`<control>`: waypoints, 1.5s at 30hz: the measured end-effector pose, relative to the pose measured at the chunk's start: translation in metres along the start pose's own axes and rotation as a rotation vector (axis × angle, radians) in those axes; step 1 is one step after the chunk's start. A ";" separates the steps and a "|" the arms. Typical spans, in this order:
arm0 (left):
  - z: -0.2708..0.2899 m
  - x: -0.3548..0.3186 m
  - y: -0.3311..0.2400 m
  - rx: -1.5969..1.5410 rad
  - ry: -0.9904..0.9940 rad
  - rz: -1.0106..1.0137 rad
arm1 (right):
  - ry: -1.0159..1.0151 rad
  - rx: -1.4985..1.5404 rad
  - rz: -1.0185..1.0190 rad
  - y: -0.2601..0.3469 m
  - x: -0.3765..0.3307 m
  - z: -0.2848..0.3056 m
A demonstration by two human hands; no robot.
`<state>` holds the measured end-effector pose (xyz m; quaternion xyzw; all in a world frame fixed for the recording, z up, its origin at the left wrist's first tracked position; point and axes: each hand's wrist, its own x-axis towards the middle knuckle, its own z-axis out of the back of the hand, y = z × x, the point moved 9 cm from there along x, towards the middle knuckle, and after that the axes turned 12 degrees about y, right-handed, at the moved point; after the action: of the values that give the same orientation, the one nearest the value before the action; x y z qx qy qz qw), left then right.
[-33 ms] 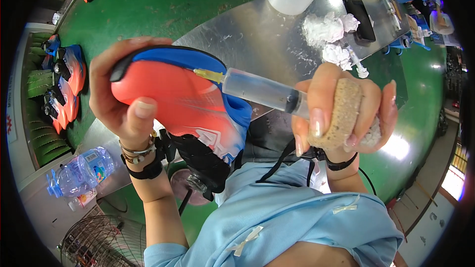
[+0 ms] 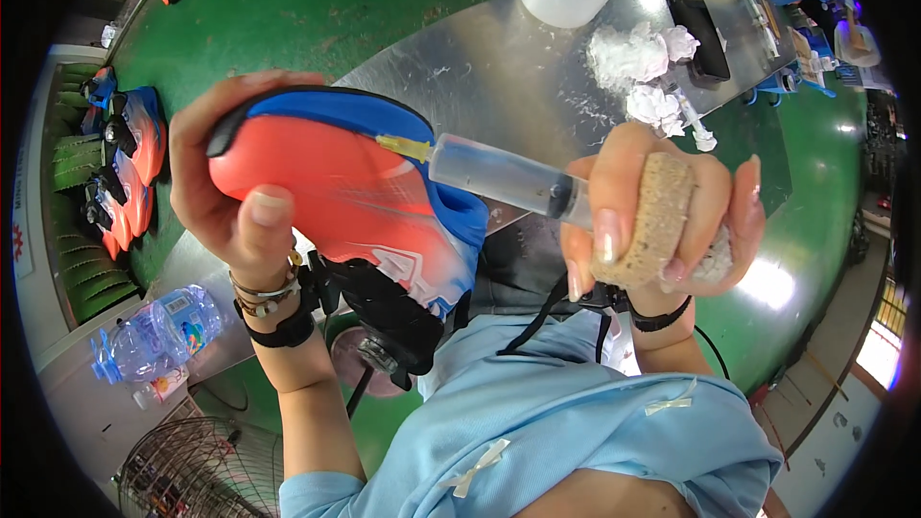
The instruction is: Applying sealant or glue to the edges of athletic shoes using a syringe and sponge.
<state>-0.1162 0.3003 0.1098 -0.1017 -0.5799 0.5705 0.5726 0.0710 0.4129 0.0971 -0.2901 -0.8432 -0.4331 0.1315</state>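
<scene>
While the yellow tip [image 2: 405, 147] of your syringe [image 2: 491, 175] points at the line between the shoe's blue sole [image 2: 317, 109] and coral upper [image 2: 321, 158], the job looks part way through. I can't tell how much of that line is done or left. More coral-and-blue shoes [image 2: 144, 139] sit on the green rack [image 2: 79, 173] to your left; I can't tell if they are finished. Your left grip [image 2: 213, 216] is clamped on the round end of the sports shoe [image 2: 331, 192], up in the air. Your right grip [image 2: 710, 201], just right of the shoe, is closed around the syringe and a tan sponge block [image 2: 660, 216].
</scene>
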 end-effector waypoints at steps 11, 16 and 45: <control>0.027 -0.003 0.030 0.240 -0.151 0.093 | -0.030 0.157 -0.041 -0.048 -0.023 0.027; 0.040 -0.013 0.047 0.298 -0.239 0.177 | -0.097 -0.001 -0.158 -0.066 -0.033 0.032; 0.088 -0.068 0.126 0.175 -0.472 0.394 | -0.104 -0.239 -0.366 -0.060 -0.083 0.044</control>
<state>-0.2302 0.2406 0.0016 -0.0273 -0.6145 0.7261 0.3074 0.1018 0.3903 -0.0076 -0.1677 -0.8302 -0.5309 -0.0283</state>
